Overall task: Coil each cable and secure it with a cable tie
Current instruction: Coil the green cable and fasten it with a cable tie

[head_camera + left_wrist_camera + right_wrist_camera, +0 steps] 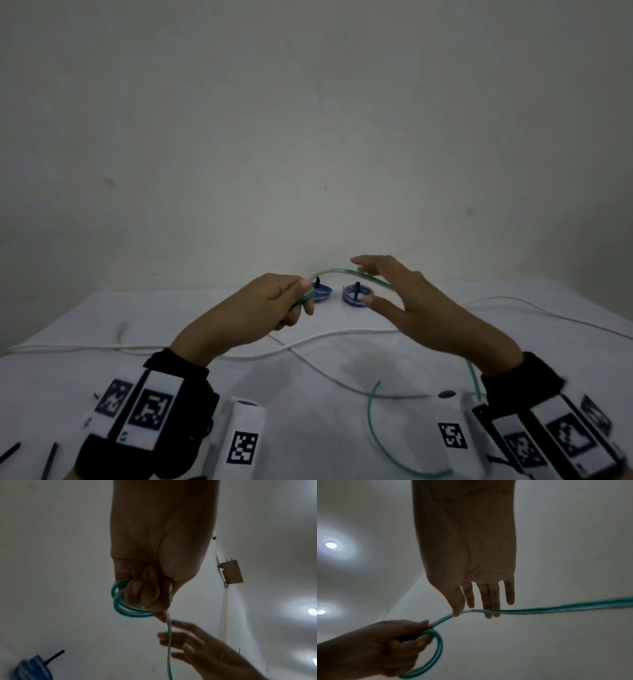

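My left hand [303, 294] grips a small coil of two or three loops of the green cable [120, 608], fingers curled round it [399, 639]. From that grip the green cable [337, 270] arcs right to my right hand [383, 284]. That hand is open with straight fingers [488, 601], and the cable [539, 610] runs across its fingertips and thumb. The loose tail of the cable [373, 428] trails in a curve on the white table [171, 315] below my right wrist. Both hands hover above the table.
Two coiled blue cables [322, 293] [356, 294], each with a black tie sticking up, sit at the table's far edge by the wall. A long white cable [342, 332] snakes across the table under my hands. Loose black cable ties [51, 459] lie front left.
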